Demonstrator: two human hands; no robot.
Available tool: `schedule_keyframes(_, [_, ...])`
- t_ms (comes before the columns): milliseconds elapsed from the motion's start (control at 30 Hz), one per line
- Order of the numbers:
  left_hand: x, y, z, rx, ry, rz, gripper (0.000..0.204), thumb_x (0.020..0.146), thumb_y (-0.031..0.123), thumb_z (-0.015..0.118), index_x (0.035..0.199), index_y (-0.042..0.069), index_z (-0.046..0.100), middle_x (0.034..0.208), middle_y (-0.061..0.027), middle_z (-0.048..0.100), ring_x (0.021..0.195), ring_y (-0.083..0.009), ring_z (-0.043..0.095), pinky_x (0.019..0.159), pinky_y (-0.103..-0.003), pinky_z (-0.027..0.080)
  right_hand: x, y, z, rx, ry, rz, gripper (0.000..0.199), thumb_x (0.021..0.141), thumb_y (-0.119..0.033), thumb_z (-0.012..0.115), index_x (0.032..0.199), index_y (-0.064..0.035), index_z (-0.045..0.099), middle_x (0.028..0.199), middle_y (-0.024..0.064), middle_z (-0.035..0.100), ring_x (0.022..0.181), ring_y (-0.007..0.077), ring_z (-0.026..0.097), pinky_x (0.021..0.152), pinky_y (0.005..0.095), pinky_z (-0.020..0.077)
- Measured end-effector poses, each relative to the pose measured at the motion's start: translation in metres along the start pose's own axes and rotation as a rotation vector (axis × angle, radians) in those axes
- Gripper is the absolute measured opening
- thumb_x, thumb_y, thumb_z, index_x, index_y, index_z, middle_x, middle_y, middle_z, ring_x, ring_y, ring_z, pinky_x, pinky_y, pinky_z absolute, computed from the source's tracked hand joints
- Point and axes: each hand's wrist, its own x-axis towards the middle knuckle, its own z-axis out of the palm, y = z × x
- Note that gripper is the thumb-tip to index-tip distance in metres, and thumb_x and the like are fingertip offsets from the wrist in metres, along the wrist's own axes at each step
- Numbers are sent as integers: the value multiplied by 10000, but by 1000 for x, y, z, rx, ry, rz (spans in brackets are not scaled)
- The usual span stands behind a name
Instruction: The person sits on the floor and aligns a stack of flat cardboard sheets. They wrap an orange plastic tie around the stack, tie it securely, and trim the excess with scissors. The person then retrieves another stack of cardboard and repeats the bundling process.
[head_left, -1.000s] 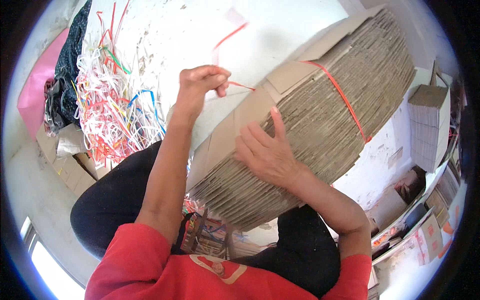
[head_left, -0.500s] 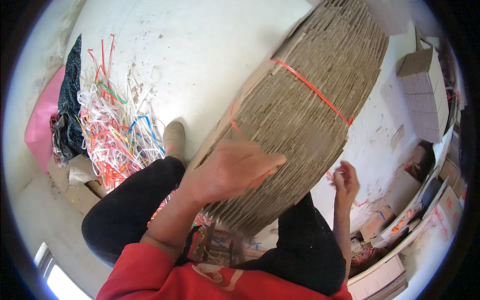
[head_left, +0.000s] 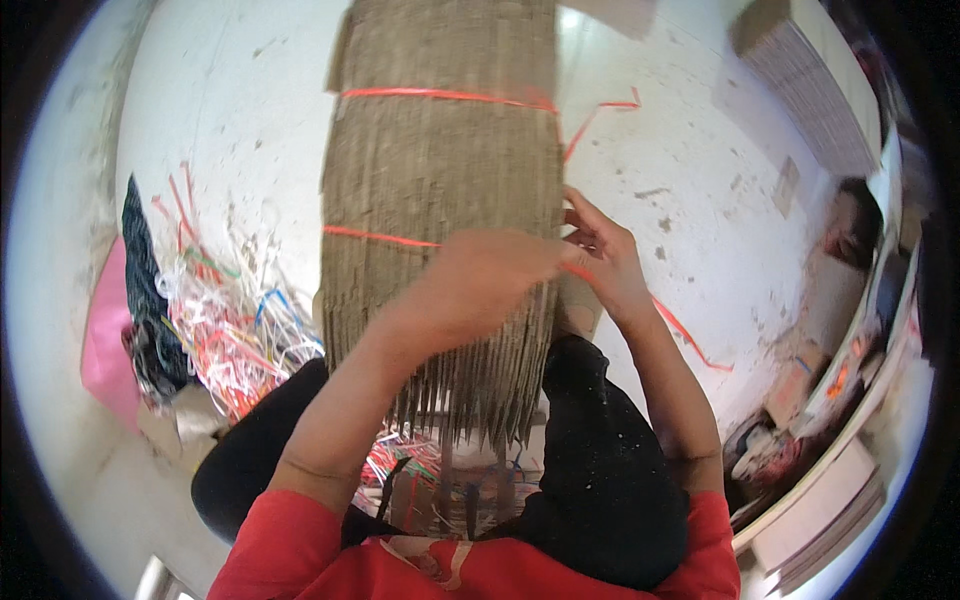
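Note:
A tall bundle of flattened brown cardboard stands between my knees, its many edges facing up. One red plastic strap lies across its far part. A second red strap runs from the bundle's left edge to beneath my left hand, which is closed and smeared by motion over the near part. My right hand meets it at the bundle's right edge, with fingers bent and pinching the second strap. A loose red tail trails past my right forearm.
A heap of white, red and blue strap scraps lies on the floor at left, beside dark cloth and a pink sheet. Another cardboard stack stands at far right. Cartons and clutter line the right side.
The bundle has swung from leaning right to pointing straight ahead. My left hand has carried the strap rightward across the top, and my right hand has come in to the bundle's right edge.

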Motion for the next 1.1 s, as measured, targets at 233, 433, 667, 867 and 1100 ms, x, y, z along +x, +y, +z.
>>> schedule_keyframes(233, [24,-12,5,24,-231,-74,182,801,51,598,982,51,616,864,-118,641,707,-274,622,618,-337,494,-3,94,-45,-641,360,-251,438,738,-93,636,1155,-15,526,1099,169,573,942,333,571,802,369,485])
schedule_keyframes(433, [40,-23,13,177,-209,142,188,681,31,688,855,25,616,866,-91,650,729,-261,618,634,-334,501,6,132,-28,-1075,202,-221,280,669,-147,675,902,-42,561,941,137,545,976,319,502,747,452,430])
schedule_keyframes(667, [57,-22,15,305,-328,263,226,608,27,708,812,12,611,880,-101,648,863,-281,618,703,-338,514,22,147,-25,-1235,73,-389,138,702,-86,593,832,-60,556,841,112,563,907,290,529,731,420,393])
schedule_keyframes(867, [49,-28,19,248,-275,230,163,639,36,656,765,40,552,777,-74,577,830,-260,601,660,-342,501,36,126,-24,-1230,45,-245,115,707,-43,575,812,-33,531,832,136,586,771,287,593,691,394,459])
schedule_keyframes(1100, [39,-32,24,206,-225,197,233,638,8,706,856,2,621,844,-106,645,864,-296,627,732,-357,525,55,131,-31,-1244,160,-280,151,645,0,615,770,-13,532,834,188,597,752,319,612,660,406,511])
